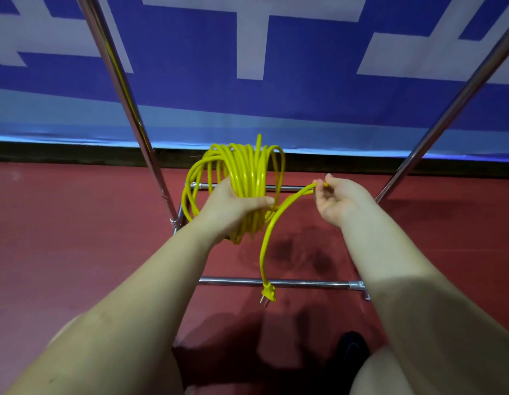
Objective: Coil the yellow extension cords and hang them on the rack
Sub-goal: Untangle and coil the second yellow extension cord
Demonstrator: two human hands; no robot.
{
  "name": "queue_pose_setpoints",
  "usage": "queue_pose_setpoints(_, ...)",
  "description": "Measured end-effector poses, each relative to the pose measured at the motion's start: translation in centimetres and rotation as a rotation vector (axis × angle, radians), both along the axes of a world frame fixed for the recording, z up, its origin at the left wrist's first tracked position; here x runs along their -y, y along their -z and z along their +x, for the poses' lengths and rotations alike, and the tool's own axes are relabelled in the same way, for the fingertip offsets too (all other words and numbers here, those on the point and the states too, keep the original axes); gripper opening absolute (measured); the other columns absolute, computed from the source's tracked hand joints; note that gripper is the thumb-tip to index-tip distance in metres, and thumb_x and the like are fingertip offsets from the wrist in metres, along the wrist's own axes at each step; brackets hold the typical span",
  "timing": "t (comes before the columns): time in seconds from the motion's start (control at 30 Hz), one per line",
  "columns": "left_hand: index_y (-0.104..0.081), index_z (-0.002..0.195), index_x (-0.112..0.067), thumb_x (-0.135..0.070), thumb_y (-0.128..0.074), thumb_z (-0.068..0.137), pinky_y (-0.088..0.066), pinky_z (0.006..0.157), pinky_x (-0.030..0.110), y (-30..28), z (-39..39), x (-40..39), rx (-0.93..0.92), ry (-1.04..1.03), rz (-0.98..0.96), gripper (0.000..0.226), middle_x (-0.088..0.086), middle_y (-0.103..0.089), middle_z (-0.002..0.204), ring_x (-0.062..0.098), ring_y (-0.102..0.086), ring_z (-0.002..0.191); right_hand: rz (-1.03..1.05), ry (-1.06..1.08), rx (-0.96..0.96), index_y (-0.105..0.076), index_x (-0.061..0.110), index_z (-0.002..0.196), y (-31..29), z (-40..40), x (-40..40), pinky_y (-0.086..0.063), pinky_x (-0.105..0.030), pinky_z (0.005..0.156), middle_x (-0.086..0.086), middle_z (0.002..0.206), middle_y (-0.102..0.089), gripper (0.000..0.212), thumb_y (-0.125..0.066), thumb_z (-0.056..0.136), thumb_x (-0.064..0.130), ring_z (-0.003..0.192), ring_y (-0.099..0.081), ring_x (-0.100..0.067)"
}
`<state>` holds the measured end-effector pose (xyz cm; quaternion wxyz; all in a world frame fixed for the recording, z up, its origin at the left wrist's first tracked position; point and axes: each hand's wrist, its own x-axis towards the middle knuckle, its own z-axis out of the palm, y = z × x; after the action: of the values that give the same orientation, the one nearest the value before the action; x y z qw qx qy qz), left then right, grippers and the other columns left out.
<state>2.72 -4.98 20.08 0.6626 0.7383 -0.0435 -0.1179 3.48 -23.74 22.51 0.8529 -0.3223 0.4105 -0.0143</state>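
A yellow extension cord, wound into a thick bundle of loops, sits in my left hand. My left fingers curl around the middle of the bundle, squeezing the loops together so they cannot spring apart. The loops rise above that hand and hang below it.

One loose tail leaves the bundle just beside my left fingers and arcs across to my right hand. My right fingers pinch this tail between thumb and fingertips, holding it out to the side. I judge this keeps the tail taut and ready to wrap around the bundle's waist, which would bind the coil before hanging.

Below my right fingers the tail drops straight down and ends in a yellow plug with metal prongs, dangling free in the air.

Beyond and beneath both hands stands a chrome rack. One horizontal bar passes behind the coil near my fingers, another lies lower, just behind the plug, and slanted poles climb on either side. The coil is not yet hung on it.

Under everything is a red floor, and farther away, past the coil, a blue and white banner covers the wall.
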Motion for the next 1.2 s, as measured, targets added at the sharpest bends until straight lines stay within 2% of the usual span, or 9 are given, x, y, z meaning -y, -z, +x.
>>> queue_pose_setpoints(0.13, -0.059, 0.105, 0.009, -0.018, -0.079, 0.072, -0.057, 0.076, 0.04, 0.3, -0.4, 0.7, -0.101, 0.109, -0.055, 0.047, 0.023, -0.07, 0.091, 0.03, -0.069, 0.078, 0.053, 0.089, -0.017, -0.051, 0.0, 0.08, 0.3, 0.2, -0.2, -0.045, -0.018, 0.034, -0.007, 0.084, -0.055, 0.015, -0.051, 0.094, 0.004, 0.069, -0.057, -0.017)
queue_pose_setpoints(0.23, -0.064, 0.1, 0.0, -0.023, -0.078, 0.069, -0.055, 0.085, 0.041, 0.5, -0.3, 1.1, -0.142, 0.154, -0.071, 0.041, 0.018, -0.07, 0.093, 0.03, -0.068, 0.087, 0.093, 0.139, -0.024, -0.056, -0.001, 0.092, 0.6, 0.4, -0.2, -0.048, -0.019, 0.035, -0.005, 0.081, -0.055, 0.007, -0.052, 0.094, 0.005, 0.087, -0.061, -0.017)
queue_pose_setpoints(0.37, -0.064, 0.099, -0.001, -0.026, -0.08, 0.061, -0.054, 0.089, 0.044, 0.2, -0.6, 1.5, -0.164, 0.21, -0.077, 0.048, 0.016, -0.069, 0.09, 0.028, -0.067, 0.086, 0.114, 0.182, -0.021, -0.055, -0.001, 0.118, 0.9, 0.6, -0.3, -0.051, -0.022, 0.037, -0.007, 0.081, -0.056, 0.024, -0.051, 0.094, 0.004, 0.088, -0.062, -0.019)
queue_pose_setpoints(0.47, -0.058, 0.106, 0.01, -0.027, -0.084, 0.054, -0.054, 0.089, 0.049, -0.1, -1.0, 1.6, -0.174, 0.23, -0.056, 0.069, 0.029, -0.067, 0.1, 0.036, -0.067, 0.09, 0.087, 0.146, -0.004, -0.056, -0.002, 0.101, 0.7, 0.5, -0.7, -0.051, -0.021, 0.038, -0.008, 0.084, -0.055, 0.01, -0.052, 0.094, 0.004, 0.084, -0.062, -0.019)
queue_pose_setpoints(0.6, -0.062, 0.096, 0.005, -0.018, -0.079, 0.057, -0.053, 0.085, 0.048, -0.4, -1.1, 1.6, -0.191, 0.118, -0.08, 0.049, 0.021, -0.066, 0.087, 0.031, -0.065, 0.079, 0.014, 0.049, 0.117, -0.05, 0.001, 0.081, -0.3, 0.2, -1.1, -0.052, -0.019, 0.042, -0.01, 0.08, -0.053, 0.015, -0.053, 0.094, 0.008, 0.076, -0.059, -0.017)
queue_pose_setpoints(0.73, -0.065, 0.079, -0.008, -0.007, -0.079, 0.066, -0.052, 0.086, 0.052, -0.3, -0.4, 1.1, -0.264, -0.065, -0.224, 0.019, 0.013, -0.064, 0.076, 0.029, -0.063, 0.071, -0.31, -0.35, 0.159, -0.053, 0.006, 0.084, -1.5, -0.8, -1.4, -0.054, -0.022, 0.048, -0.011, 0.076, -0.057, 0.018, -0.058, 0.091, 0.021, 0.058, -0.063, -0.014)
queue_pose_setpoints(0.93, -0.057, 0.068, -0.01, -0.004, -0.072, 0.075, -0.051, 0.063, 0.036, -0.1, 0.7, 0.5, -0.286, -0.308, -0.373, 0.018, 0.002, -0.056, 0.052, 0.019, -0.056, 0.046, -1.306, -1.272, 0.279, -0.058, 0.021, 0.072, -0.3, -3.9, -3.8, -0.044, -0.022, 0.062, 0.004, 0.067, -0.059, 0.023, -0.075, 0.076, 0.036, 0.06, -0.053, -0.008)
queue_pose_setpoints(1.07, -0.055, 0.064, -0.01, -0.004, -0.069, 0.078, -0.048, 0.049, 0.026, -0.4, 1.1, 0.0, -0.283, -0.38, -0.413, 0.021, -0.003, -0.054, 0.042, 0.013, -0.053, 0.037, -1.336, -1.401, 0.342, -0.048, 0.024, 0.082, 1.1, -4.0, -4.4, -0.04, -0.02, 0.062, 0.008, 0.071, -0.049, 0.021, -0.068, 0.085, 0.02, 0.06, -0.045, -0.005)
queue_pose_setpoints(1.2, -0.06, 0.074, -0.006, -0.01, -0.074, 0.076, -0.052, 0.056, 0.031, -0.2, 1.8, -1.1, -0.295, -0.448, -0.442, 0.014, 0.004, -0.061, 0.058, 0.018, -0.061, 0.049, -1.464, -1.364, 0.327, -0.048, 0.021, 0.088, 1.1, -3.8, -3.9, -0.038, -0.018, 0.057, 0.009, 0.068, -0.05, 0.019, -0.066, 0.086, 0.014, 0.057, -0.046, -0.004)
